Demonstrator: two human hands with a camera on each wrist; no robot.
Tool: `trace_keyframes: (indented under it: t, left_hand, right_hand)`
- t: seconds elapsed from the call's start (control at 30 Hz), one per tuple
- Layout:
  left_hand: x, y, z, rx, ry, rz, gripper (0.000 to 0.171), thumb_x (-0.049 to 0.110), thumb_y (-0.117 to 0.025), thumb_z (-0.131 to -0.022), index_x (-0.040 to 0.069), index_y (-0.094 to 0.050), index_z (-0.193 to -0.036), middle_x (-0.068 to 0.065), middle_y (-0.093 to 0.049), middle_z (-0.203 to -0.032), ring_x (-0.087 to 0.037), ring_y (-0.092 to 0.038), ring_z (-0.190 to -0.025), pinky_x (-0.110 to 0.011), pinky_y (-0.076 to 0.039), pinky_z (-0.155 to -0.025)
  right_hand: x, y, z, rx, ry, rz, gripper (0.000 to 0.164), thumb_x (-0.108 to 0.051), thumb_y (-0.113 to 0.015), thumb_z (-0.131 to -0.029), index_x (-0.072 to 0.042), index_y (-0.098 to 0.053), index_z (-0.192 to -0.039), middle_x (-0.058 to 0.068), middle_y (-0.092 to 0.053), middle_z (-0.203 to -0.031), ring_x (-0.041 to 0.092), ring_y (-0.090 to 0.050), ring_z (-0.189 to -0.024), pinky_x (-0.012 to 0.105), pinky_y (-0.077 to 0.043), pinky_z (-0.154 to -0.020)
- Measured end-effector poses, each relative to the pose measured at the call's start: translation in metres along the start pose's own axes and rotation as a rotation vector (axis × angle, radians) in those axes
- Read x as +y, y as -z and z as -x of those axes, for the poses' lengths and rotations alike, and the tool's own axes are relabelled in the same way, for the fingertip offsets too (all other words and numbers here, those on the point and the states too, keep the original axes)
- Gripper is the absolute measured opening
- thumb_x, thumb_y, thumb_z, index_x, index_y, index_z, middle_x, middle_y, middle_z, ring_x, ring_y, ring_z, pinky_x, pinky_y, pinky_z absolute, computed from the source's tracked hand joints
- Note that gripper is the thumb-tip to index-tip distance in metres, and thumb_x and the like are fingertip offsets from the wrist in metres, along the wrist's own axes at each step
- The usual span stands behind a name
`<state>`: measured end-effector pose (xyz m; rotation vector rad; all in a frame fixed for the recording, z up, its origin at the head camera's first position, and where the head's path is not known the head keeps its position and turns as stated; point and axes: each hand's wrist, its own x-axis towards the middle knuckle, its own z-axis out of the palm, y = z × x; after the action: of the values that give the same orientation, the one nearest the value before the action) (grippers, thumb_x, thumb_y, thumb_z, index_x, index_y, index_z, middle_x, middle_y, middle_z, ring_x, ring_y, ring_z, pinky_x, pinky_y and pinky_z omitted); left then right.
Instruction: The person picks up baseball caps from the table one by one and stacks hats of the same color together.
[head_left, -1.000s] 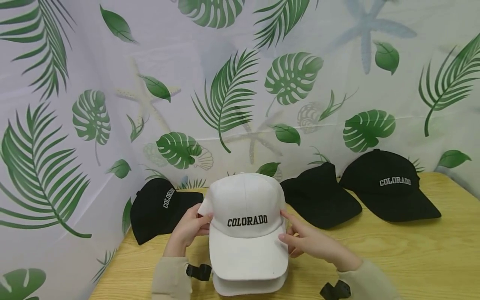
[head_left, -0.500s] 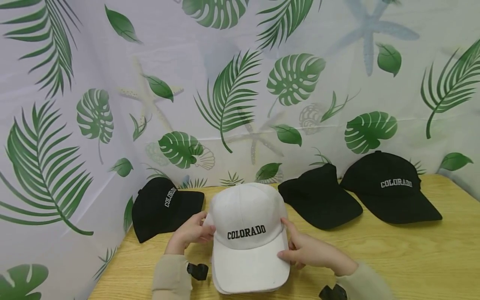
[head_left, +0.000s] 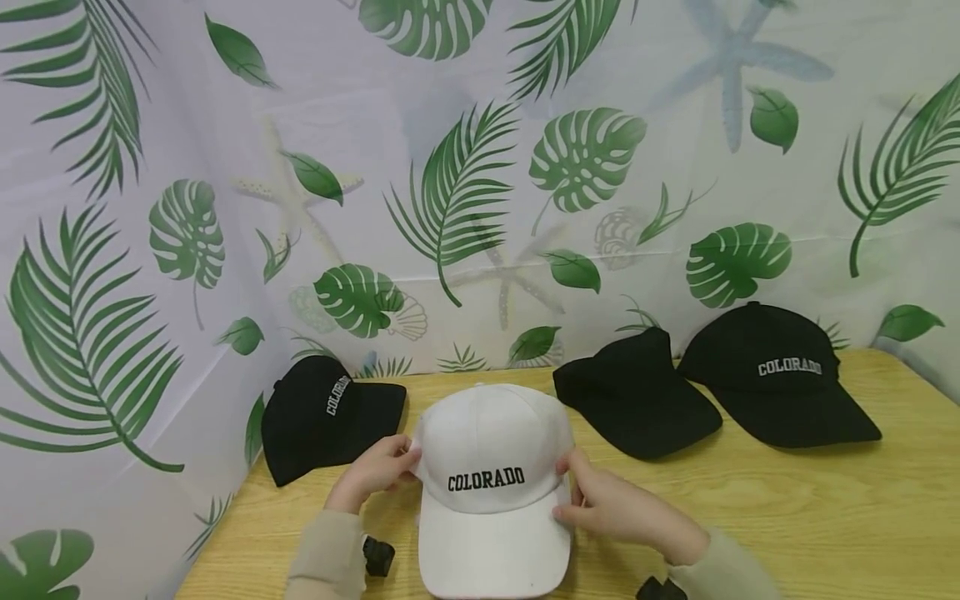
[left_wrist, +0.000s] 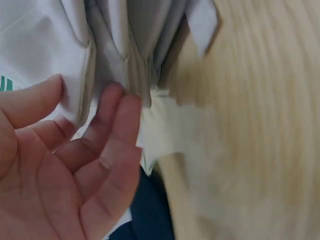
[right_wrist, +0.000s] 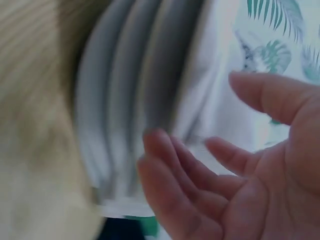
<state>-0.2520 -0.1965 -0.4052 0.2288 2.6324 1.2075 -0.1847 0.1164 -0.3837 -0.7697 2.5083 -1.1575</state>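
A white baseball cap (head_left: 491,450) with COLORADO in black letters sits uppermost on a nested stack of white caps (right_wrist: 120,100); the lower caps' edges show in both wrist views. My left hand (head_left: 378,468) is at its left side, and in the left wrist view the thumb (left_wrist: 42,100) and a finger pinch the cap's lower edge while the other fingers lie by the lower caps. My right hand (head_left: 611,500) is at the right side, fingers loosely bent beside the stack's edges. Its thumb (right_wrist: 265,92) stands apart from the fingers, not closed round the cloth.
A black COLORADO cap (head_left: 330,421) lies at the back left of the wooden table (head_left: 787,517). Two more black caps, a plain-looking one (head_left: 637,392) and one lettered COLORADO (head_left: 772,375), lie at the back right. A leaf-printed cloth (head_left: 480,183) hangs behind.
The white cap has come down and towards me onto the stack, both hands moving with it. The lower brim seen under it earlier is now covered. The black caps have not moved.
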Motion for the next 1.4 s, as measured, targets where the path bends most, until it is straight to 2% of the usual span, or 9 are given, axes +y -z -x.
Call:
trace_keyframes:
  t: [0.13,0.23,0.37,0.43,0.63,0.8,1.03,1.3,1.4]
  left_hand:
    - [0.011,0.005,-0.001,0.009,-0.042,-0.169,0.016,0.015,-0.048,-0.091,0.005,-0.051,-0.078,-0.003,-0.049,-0.072,-0.017,-0.049,-0.065,-0.03,-0.039,-0.055]
    - [0.026,0.008,-0.006,0.039,-0.108,-0.233,0.018,0.015,-0.044,-0.093,0.004,-0.051,-0.081,-0.004,-0.044,-0.07,-0.017,-0.042,-0.064,-0.03,-0.036,-0.059]
    - [0.046,0.011,-0.017,0.057,-0.19,-0.157,0.021,0.018,-0.039,-0.096,0.004,-0.05,-0.084,-0.005,-0.043,-0.072,-0.018,-0.043,-0.066,-0.031,-0.037,-0.061]
    - [0.054,0.011,-0.024,0.034,-0.202,-0.092,0.021,0.02,-0.04,-0.095,0.005,-0.05,-0.085,-0.006,-0.045,-0.074,-0.018,-0.044,-0.068,-0.031,-0.038,-0.061]
    - [0.063,0.01,-0.038,-0.073,-0.084,-0.041,0.031,0.034,-0.036,-0.095,0.009,-0.051,-0.108,-0.01,-0.051,-0.107,-0.025,-0.048,-0.099,-0.042,-0.039,-0.083]
    - [0.054,0.009,-0.044,-0.098,-0.012,-0.017,0.054,0.038,-0.03,-0.096,0.004,-0.027,-0.138,-0.016,-0.024,-0.141,-0.031,-0.016,-0.129,-0.046,-0.015,-0.101]
    - [0.048,0.007,-0.044,-0.086,-0.009,0.05,0.057,0.043,-0.025,-0.095,0.003,-0.03,-0.137,-0.015,-0.027,-0.14,-0.031,-0.019,-0.129,-0.048,-0.016,-0.101]
    - [0.047,0.011,-0.044,-0.096,-0.018,0.091,0.057,0.043,-0.033,-0.094,0.004,-0.036,-0.134,-0.013,-0.032,-0.137,-0.029,-0.025,-0.127,-0.047,-0.019,-0.1]
    - [0.043,0.011,-0.043,-0.106,-0.074,0.115,0.041,0.031,-0.036,-0.095,0.001,-0.046,-0.122,-0.014,-0.043,-0.123,-0.029,-0.036,-0.116,-0.044,-0.028,-0.095]
  right_hand:
    - [-0.024,-0.004,0.009,0.058,0.107,0.282,0.027,-0.03,-0.06,-0.084,-0.009,-0.051,-0.099,-0.003,-0.05,-0.083,0.01,-0.047,-0.069,0.026,-0.042,-0.059]
    - [-0.038,-0.013,0.016,0.025,0.302,0.468,0.032,-0.041,-0.059,-0.083,-0.015,-0.054,-0.1,-0.006,-0.049,-0.094,0.007,-0.048,-0.077,0.023,-0.043,-0.067]
    - [-0.045,-0.029,0.017,-0.008,0.537,0.68,0.026,-0.033,-0.061,-0.083,-0.017,-0.052,-0.102,-0.003,-0.05,-0.101,0.008,-0.049,-0.085,0.022,-0.043,-0.073]
    - [-0.044,-0.037,0.015,0.011,0.583,0.764,0.024,-0.032,-0.059,-0.084,-0.017,-0.051,-0.102,-0.001,-0.05,-0.103,0.011,-0.048,-0.092,0.025,-0.042,-0.078]
    - [-0.038,-0.051,0.014,0.046,0.519,0.843,0.039,-0.05,-0.045,-0.087,-0.015,-0.05,-0.101,-0.001,-0.05,-0.092,0.013,-0.048,-0.083,0.031,-0.044,-0.07]
    - [-0.04,-0.052,0.012,0.067,0.522,0.873,0.036,-0.04,-0.059,-0.082,-0.012,-0.054,-0.103,0.001,-0.052,-0.085,0.011,-0.048,-0.073,0.023,-0.043,-0.06]
    - [-0.05,-0.043,0.01,-0.082,0.35,0.824,0.042,-0.035,-0.065,-0.079,-0.014,-0.053,-0.114,0.007,-0.057,-0.104,0.019,-0.055,-0.097,0.029,-0.047,-0.076]
    - [-0.043,-0.037,0.006,-0.116,0.307,0.73,0.04,-0.028,-0.067,-0.077,-0.012,-0.052,-0.111,0.008,-0.059,-0.103,0.015,-0.058,-0.088,0.025,-0.048,-0.068]
    - [-0.042,-0.037,0.005,-0.131,0.306,0.72,0.04,-0.027,-0.065,-0.078,-0.012,-0.052,-0.112,0.009,-0.059,-0.106,0.015,-0.059,-0.089,0.026,-0.048,-0.068]
